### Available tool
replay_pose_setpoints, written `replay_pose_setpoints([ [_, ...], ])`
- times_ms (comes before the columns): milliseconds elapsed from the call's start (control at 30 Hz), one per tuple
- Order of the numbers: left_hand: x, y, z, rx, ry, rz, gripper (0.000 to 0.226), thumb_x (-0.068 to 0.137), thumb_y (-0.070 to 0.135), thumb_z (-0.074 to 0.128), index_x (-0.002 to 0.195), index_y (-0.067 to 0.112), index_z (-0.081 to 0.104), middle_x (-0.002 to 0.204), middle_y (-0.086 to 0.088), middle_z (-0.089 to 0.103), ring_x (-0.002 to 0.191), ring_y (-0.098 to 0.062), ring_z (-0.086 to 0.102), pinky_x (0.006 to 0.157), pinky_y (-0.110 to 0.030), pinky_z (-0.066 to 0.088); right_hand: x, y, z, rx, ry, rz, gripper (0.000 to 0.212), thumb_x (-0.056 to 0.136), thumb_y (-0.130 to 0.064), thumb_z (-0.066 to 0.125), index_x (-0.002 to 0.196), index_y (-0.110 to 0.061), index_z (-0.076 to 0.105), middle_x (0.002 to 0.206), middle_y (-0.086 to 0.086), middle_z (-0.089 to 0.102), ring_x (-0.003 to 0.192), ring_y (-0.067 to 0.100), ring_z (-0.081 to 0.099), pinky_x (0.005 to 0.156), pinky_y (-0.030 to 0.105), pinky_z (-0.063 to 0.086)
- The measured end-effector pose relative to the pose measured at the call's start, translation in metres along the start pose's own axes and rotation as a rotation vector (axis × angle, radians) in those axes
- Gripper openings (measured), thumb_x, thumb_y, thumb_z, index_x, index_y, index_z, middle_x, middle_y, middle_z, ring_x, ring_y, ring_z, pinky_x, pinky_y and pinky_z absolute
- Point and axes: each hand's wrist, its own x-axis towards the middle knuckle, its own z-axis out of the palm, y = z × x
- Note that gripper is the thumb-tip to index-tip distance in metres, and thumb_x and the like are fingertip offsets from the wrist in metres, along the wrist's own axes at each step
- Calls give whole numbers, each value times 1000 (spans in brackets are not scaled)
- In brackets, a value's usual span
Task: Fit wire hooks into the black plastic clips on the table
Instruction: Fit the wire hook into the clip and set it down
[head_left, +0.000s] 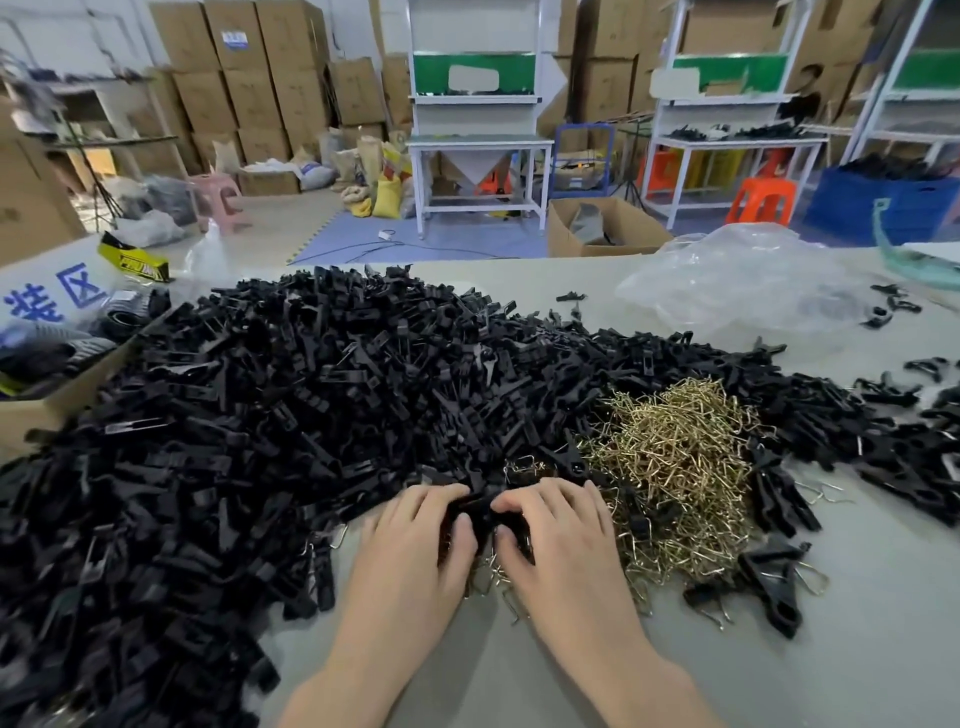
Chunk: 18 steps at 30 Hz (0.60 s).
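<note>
1. Both hands are at the near edge of the heap. The left hand (415, 535) and right hand (561, 540) have their fingers curled in, and they pinch one black clip (485, 512) between them, fingertips almost meeting.
2. I cannot tell whether a hook is already seated in that clip, because the fingers cover the joint. It looks like a fit in progress.
3. The supply is huge. The pile of clips (311, 395) runs from the far left across the middle of the table (857, 623), and most of it seems untouched.
4. The pile of wire hooks (675, 467) sits just right of the hands, touching the clips around it, and there are plenty left.
5. Done so far: a few finished clips (769, 587) lie near right, with wire loops sticking out. Another loop pokes from the heap just left of the left hand. That is a small handful against the heap.
6. My judgement is that the job is at an early stage, with nearly everything still to fit.
7. A cardboard box (47, 410) stands at the left edge, and a clear plastic bag (737, 280) lies far right.
</note>
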Motion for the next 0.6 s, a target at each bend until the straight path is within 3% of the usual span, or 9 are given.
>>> replay_pose_setpoints([
  [100,0,1,-1,-95,22,-18,26,96,37,50,118,30,62,113,22,57,105,-4,56,94,-33,46,1,0,-3,26,-25,12,26,93,-29,66,118,-30,62,104,-19,60,114,5,48,123,40,22],
  [200,0,3,-3,-199,75,-43,25,96,38,49,116,28,61,112,22,56,107,-3,55,91,-35,50,2,0,-7,20,-22,15,36,100,-30,53,136,-26,56,108,-14,57,114,7,47,124,41,21],
  [267,-2,6,-7,-308,161,-94,21,96,39,50,113,34,60,109,25,57,108,-2,55,88,-30,49,3,-1,-12,124,22,47,39,102,-34,46,139,-26,55,110,-16,54,112,4,44,115,27,30],
  [333,-4,10,-10,-462,210,-174,17,94,39,55,109,43,62,103,26,61,102,-2,59,79,-25,48,3,-2,-18,370,64,130,34,101,-35,48,134,-34,59,108,-24,54,109,1,50,97,15,38],
  [433,-7,19,-11,-671,176,-232,21,93,36,63,108,51,66,91,20,69,83,-5,63,66,-18,48,6,-4,-25,830,35,325,24,99,-23,60,116,-38,69,97,-18,68,90,1,65,77,12,48],
  [533,-7,24,-10,-823,134,-244,26,94,25,66,107,48,70,88,5,73,80,-10,66,66,-11,48,11,-6,-26,1240,-8,515,23,96,-6,63,109,-22,72,91,-7,76,87,15,75,75,15,55],
  [600,-7,26,-11,-867,113,-229,24,95,23,64,110,40,70,87,5,74,83,-9,69,69,-8,48,15,-6,-26,1440,-30,599,19,96,-1,61,111,-11,68,97,4,77,93,24,76,77,24,60],
])
